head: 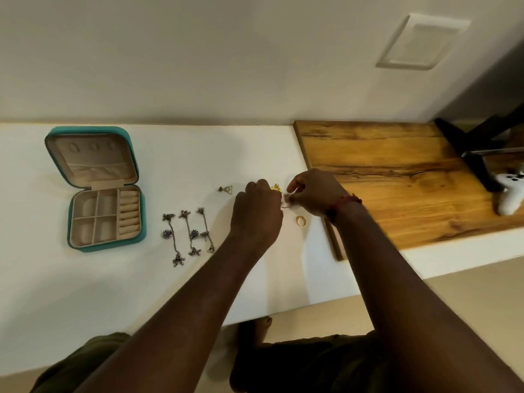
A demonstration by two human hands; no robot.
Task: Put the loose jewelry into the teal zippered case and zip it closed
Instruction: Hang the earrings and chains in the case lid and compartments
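- Head view looks down on a white bench [141, 293] against a pale wall, with both forearms reaching in from the lower edge.
- The teal zippered case [105, 191] lies open on the left of the bench, lid tipped back toward the wall, beige compartments and ring rolls showing; the compartments look bare, though the pictures are soft there.
- The left hand [258, 211] is curled, knuckles up, its fingertips hidden from the camera; whether it grips anything I cannot tell.
- The right hand [312, 191], a red thread bracelet [344, 204] at the wrist, has thumb and fingers pinched on a thin pinkish chain [286, 201] that hangs between the two hands.
- A gold piece [276, 189] peeks out just behind the left hand's knuckles, mostly covered; its shape cannot be made out.
- A gold ring [300, 221] lies on the bench just below the right hand, apart from it.
- Three long dark metal dangle pieces [187, 236] lie side by side between the case and the left forearm.
- A small triangular earring [226, 189] sits beyond them, left of the left hand.
- A wooden board [397, 180] covers the right of the bench; on it a white game controller [510, 194] is cut off by the frame edge, beside a black stand [479, 157], also cut off.
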